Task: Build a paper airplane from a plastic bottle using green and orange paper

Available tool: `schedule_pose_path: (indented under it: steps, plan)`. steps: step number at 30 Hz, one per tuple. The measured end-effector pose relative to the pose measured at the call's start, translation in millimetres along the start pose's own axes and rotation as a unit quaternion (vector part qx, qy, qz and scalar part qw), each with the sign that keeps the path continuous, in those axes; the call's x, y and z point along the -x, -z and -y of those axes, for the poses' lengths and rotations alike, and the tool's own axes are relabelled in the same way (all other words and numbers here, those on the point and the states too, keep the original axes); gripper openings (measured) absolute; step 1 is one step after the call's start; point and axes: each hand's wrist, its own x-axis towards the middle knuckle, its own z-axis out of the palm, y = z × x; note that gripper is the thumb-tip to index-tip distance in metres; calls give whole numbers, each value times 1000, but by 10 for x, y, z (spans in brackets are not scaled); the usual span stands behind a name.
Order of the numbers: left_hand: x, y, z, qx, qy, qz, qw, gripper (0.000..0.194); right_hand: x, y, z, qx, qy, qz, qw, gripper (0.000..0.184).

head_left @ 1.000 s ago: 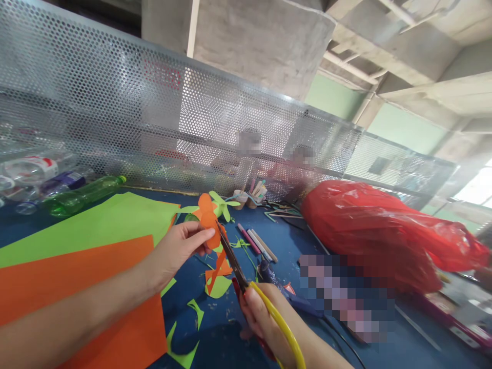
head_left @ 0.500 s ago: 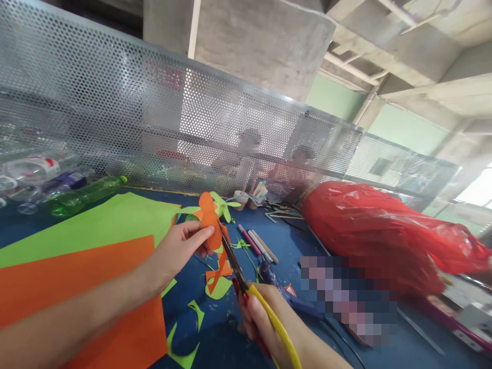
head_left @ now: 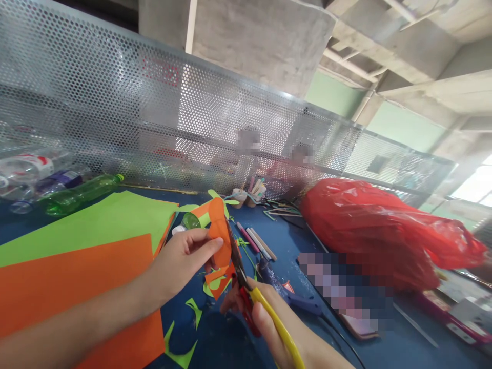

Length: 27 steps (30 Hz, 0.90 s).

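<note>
My left hand [head_left: 196, 253] pinches an orange paper cutout [head_left: 220, 225] with a rounded outline between thumb and fingers. My right hand [head_left: 265, 318] is closed round the yellow and red handles of a pair of scissors [head_left: 240, 269]. The dark blades lie along the right edge of the orange cutout, nearly together. Under and around the hands are green paper scraps [head_left: 194, 312] and orange offcuts. Behind the cutout, green petal shapes and a cut green bottle piece [head_left: 190, 220] show in part.
Large green [head_left: 115, 215] and orange [head_left: 115, 277] sheets lie left, near plastic bottles [head_left: 80, 195]. Right are markers [head_left: 261, 243], a blue glue gun [head_left: 295, 297], a pixelated phone-like object [head_left: 338, 292] and a red plastic bag [head_left: 365, 230]. A perforated metal screen [head_left: 230, 118] stands behind; people are beyond it.
The orange cutout and my left hand have shifted slightly right and down. The scissor handles have spread somewhat, and the blades sit further along the cutout's right side.
</note>
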Motion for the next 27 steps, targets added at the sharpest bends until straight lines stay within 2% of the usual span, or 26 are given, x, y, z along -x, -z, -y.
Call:
schedule_pose_path:
  steps: [7,15,24,27]
  plan:
    - [-29,-2,-15,12,-4,3,1000,28,-45,20,17,-20,-21,13,999,60]
    - [-13,0,10,-25,-7,-7,1000,28,-55,-8,22,-39,-32,9,999,62]
    - [-15,2,-2,-27,-6,-5,1000,27,-64,-62,-135,-72,-39,24,996,70]
    - [-18,3,-6,-22,-5,-3,1000,28,-43,-83,-166,-70,-45,20,996,66]
